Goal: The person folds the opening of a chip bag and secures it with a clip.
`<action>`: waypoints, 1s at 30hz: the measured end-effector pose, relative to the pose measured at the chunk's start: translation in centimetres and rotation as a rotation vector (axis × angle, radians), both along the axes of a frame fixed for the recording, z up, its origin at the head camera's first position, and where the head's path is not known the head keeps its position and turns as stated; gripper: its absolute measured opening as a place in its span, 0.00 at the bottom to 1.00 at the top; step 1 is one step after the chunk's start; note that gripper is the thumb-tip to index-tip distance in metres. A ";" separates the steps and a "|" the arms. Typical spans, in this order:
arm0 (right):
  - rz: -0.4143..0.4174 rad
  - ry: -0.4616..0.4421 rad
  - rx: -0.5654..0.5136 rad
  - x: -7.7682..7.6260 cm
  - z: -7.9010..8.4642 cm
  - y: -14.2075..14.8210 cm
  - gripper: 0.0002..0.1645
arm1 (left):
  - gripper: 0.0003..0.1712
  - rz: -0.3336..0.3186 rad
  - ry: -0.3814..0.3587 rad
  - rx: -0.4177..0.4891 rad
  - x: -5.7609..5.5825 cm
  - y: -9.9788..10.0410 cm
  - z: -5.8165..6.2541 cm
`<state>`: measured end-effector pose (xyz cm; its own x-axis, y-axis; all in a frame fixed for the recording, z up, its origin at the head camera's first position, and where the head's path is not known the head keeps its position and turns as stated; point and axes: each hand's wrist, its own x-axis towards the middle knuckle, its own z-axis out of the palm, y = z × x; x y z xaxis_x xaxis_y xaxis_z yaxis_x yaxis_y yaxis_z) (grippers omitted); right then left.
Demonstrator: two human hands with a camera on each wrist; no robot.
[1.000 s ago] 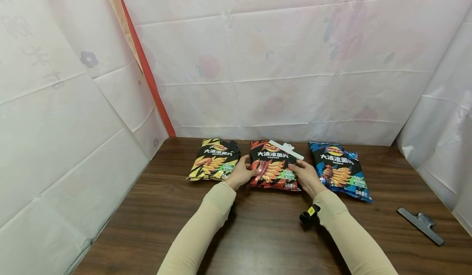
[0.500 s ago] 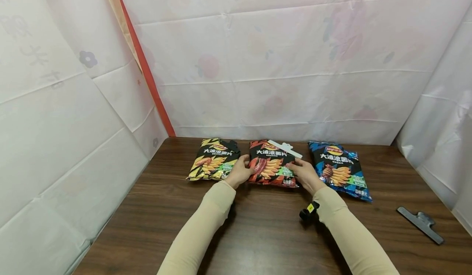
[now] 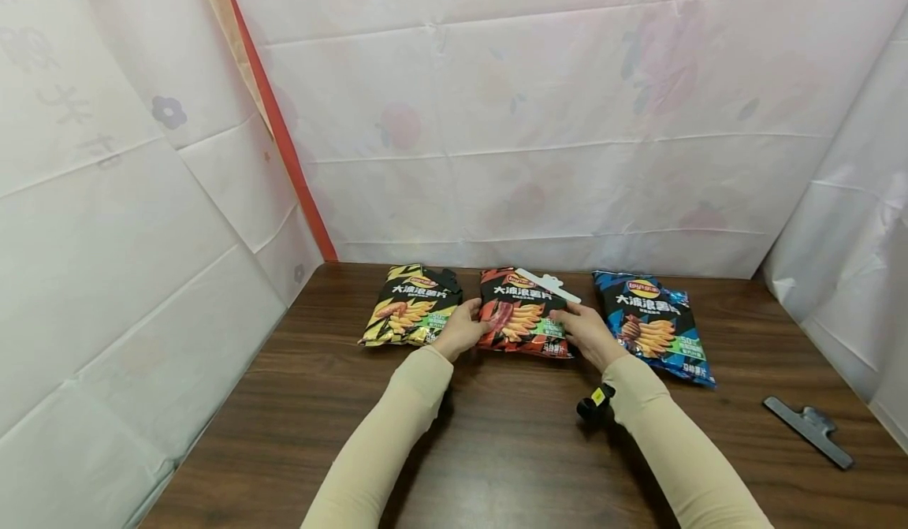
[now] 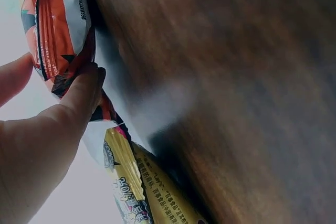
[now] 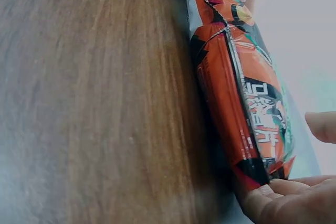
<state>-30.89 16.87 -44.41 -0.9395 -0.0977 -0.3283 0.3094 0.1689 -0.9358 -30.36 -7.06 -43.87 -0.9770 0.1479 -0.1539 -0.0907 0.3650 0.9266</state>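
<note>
A red and black bag of potato chips (image 3: pixel 521 322) lies at the far middle of the table, a white bag clip (image 3: pixel 548 284) across its upper right corner. My left hand (image 3: pixel 463 330) grips the bag's left side, thumb over its front. At the right side my right hand (image 3: pixel 587 333) holds it, thumb over the front. In the right wrist view, fingers (image 5: pixel 283 198) sit at the bag's lower corner. The left wrist view shows the red bag (image 4: pixel 58 30) between the thumb and fingers, just above a yellow bag's edge.
Left of the red bag lies a yellow chip bag (image 3: pixel 411 306) with a black clip (image 3: pixel 443 280). To the right is a blue chip bag (image 3: pixel 653 328). A grey bag clip (image 3: pixel 809 431) rests near the table's right edge. White sheeting (image 3: pixel 539 119) hangs behind and beside the table.
Over the first half second the red bag shifted slightly left and away from me, with both hands on it. Since then it has hardly moved.
</note>
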 end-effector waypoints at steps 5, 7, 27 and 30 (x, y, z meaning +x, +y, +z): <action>0.003 0.006 -0.021 0.1 0.4 0.3 0.46 | 0.38 -0.015 0.002 -0.002 0.0 0.1 0.1; 0.013 0.014 -0.021 0.2 0.6 0.3 0.45 | 0.38 -0.020 0.006 -0.001 0.0 0.1 0.2; -0.004 0.136 0.066 1.7 3.0 2.0 0.41 | 0.38 -0.054 0.115 -0.082 0.5 0.5 2.0; -0.011 0.168 0.081 2.1 3.5 2.8 0.41 | 0.37 -0.063 0.146 -0.099 0.8 0.9 2.4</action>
<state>-28.79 19.72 -40.95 -0.9827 -0.0670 -0.1727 0.1517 0.2436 -0.9579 -29.54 -6.19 -41.47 -0.9792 0.2010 -0.0284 0.0677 0.4555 0.8877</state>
